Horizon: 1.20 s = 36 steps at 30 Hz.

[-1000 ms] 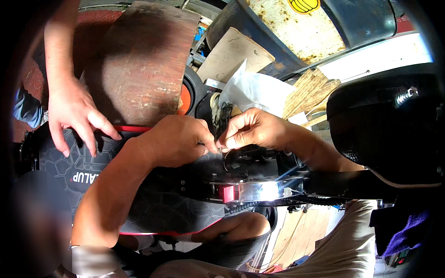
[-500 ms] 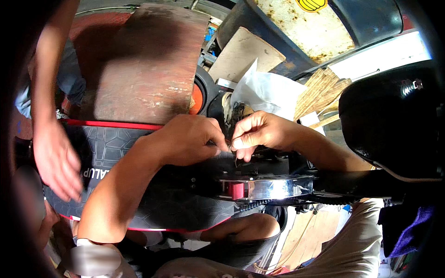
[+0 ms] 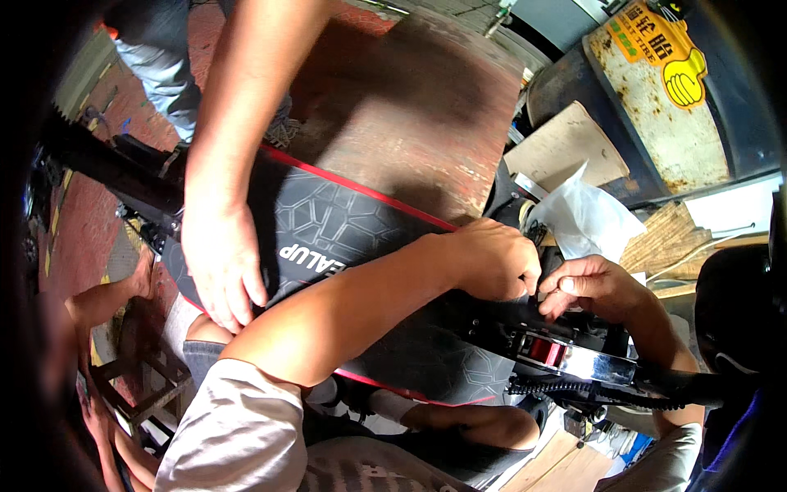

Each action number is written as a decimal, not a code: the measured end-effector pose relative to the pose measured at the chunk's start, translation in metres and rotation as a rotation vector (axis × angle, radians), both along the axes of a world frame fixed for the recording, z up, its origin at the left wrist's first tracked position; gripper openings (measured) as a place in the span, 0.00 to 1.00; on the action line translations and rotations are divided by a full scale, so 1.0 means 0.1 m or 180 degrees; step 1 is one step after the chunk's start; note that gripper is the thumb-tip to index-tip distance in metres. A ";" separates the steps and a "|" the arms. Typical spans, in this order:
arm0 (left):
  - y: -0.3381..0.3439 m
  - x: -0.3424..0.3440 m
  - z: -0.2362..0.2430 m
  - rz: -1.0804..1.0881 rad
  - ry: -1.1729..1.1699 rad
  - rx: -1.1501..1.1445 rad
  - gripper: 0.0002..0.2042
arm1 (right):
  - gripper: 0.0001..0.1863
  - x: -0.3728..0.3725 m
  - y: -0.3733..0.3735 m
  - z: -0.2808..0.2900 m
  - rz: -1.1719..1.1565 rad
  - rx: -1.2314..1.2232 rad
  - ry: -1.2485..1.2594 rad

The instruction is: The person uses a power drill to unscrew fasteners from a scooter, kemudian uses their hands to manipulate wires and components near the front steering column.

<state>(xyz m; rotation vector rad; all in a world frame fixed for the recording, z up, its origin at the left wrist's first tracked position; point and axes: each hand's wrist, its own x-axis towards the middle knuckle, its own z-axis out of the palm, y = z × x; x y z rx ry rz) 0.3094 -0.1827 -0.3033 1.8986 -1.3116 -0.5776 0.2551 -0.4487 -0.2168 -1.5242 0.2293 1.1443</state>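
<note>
An electric scooter with a black patterned deck (image 3: 328, 215) edged in red lies in front of me. My left hand (image 3: 496, 258) reaches across the deck, its fingers pinched at the deck's right end. Close beside it, my right hand (image 3: 594, 287) is also closed in a pinch, fingertips toward the left hand's. Whatever sits between the fingertips is too small and dark to name. Just below them is a shiny metal folding joint (image 3: 598, 363) with a red part (image 3: 544, 352). Another person's hand (image 3: 217, 254) lies flat on the deck's left part.
A worn reddish board (image 3: 443, 115) stands beyond the deck. At the far right are a rusty dark drum (image 3: 656, 107), a cardboard piece (image 3: 570, 152), a clear plastic bag (image 3: 586, 217) and wooden slats (image 3: 672, 238). A second person's bare leg (image 3: 106, 303) shows at the left.
The view has turned and shifted, so the scooter and my hands appear farther right. The other person's blurred hand has come to rest on the deck. My hands stay pinched close together.
</note>
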 end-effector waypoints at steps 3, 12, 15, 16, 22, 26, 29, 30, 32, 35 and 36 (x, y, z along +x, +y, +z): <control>0.01 0.00 -0.04 0.0063 -0.0093 -0.0097 0.11 | 0.20 -0.02 0.07 0.05 0.0131 -0.0192 -0.0212; -0.06 0.00 -0.20 0.0210 -0.0232 -0.0567 0.10 | 0.14 0.01 0.08 0.10 0.0663 -0.0679 -0.0828; -0.10 -0.02 -0.16 0.0245 -0.0205 -0.0516 0.10 | 0.12 -0.03 0.06 0.09 0.0845 -0.0657 -0.1213; -0.09 -0.04 -0.14 0.0281 -0.0175 -0.0461 0.10 | 0.11 -0.03 0.07 0.07 0.0896 -0.0684 -0.1274; -0.10 -0.08 -0.13 0.0405 -0.0203 -0.0440 0.09 | 0.12 -0.01 0.08 -0.03 0.0759 -0.0639 -0.1324; -0.01 -0.05 -0.19 0.0347 -0.0190 -0.0633 0.09 | 0.19 0.07 0.15 -0.10 0.0657 -0.0575 -0.0667; -0.07 -0.06 -0.18 0.0208 -0.0523 -0.0440 0.09 | 0.20 0.02 0.08 -0.07 0.0482 -0.0550 -0.0372; -0.07 -0.06 -0.16 0.0231 -0.0476 -0.0254 0.10 | 0.22 0.03 0.02 -0.09 0.0457 -0.0429 -0.0348; -0.12 -0.08 -0.12 0.0221 -0.0306 -0.0152 0.10 | 0.24 -0.06 -0.01 0.00 0.0260 -0.0349 -0.0212; -0.05 -0.09 -0.10 0.0370 -0.0142 -0.0283 0.10 | 0.26 0.00 0.02 0.01 0.0206 -0.0288 -0.0017; -0.05 -0.09 -0.11 0.0351 -0.0127 -0.0350 0.10 | 0.27 -0.02 0.05 0.09 0.0181 -0.0303 0.0043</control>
